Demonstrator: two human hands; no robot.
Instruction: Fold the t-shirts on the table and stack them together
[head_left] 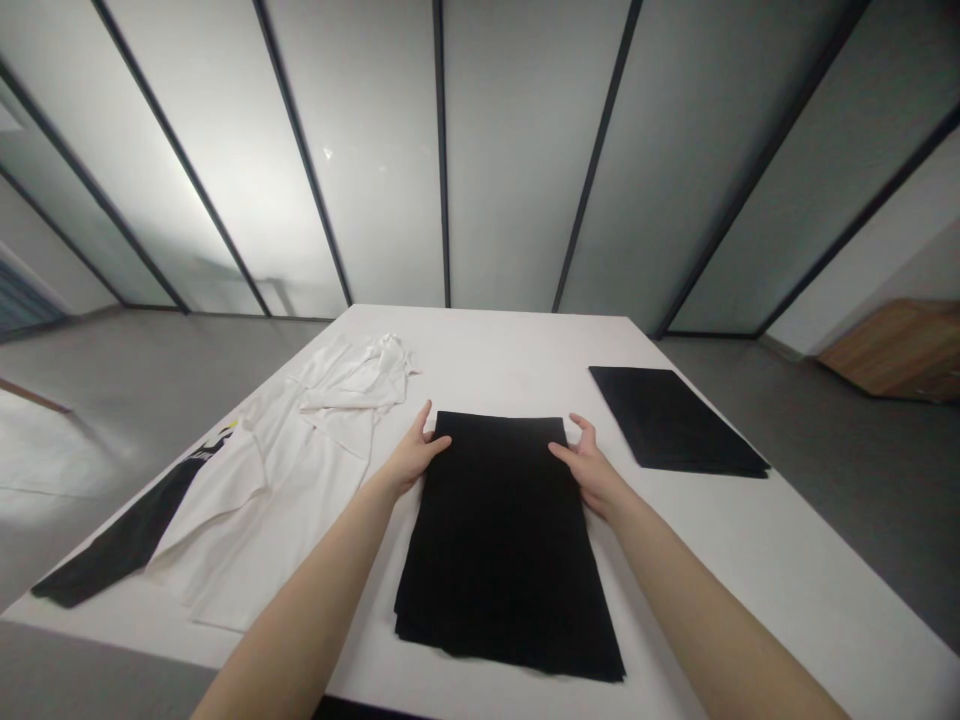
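Observation:
A stack of flat black rectangular sheets [510,540], looking like fabric, lies lengthwise in front of me on the table. My left hand [416,450] holds its far left edge, thumb on top and index finger raised. At the far right edge, my right hand [589,465] grips it the same way, with the thumb resting on the black surface. The other fingers are partly hidden beside or under the edges. The near edges of the sheets are slightly uneven, so several layers show at the corners.
Crumpled white garments [300,470] lie along the left side of the white table [495,350], with a dark printed cloth [135,525] at the table's left edge. A second black stack [671,420] lies at the right. Frosted glass panels [495,150] stand behind the table.

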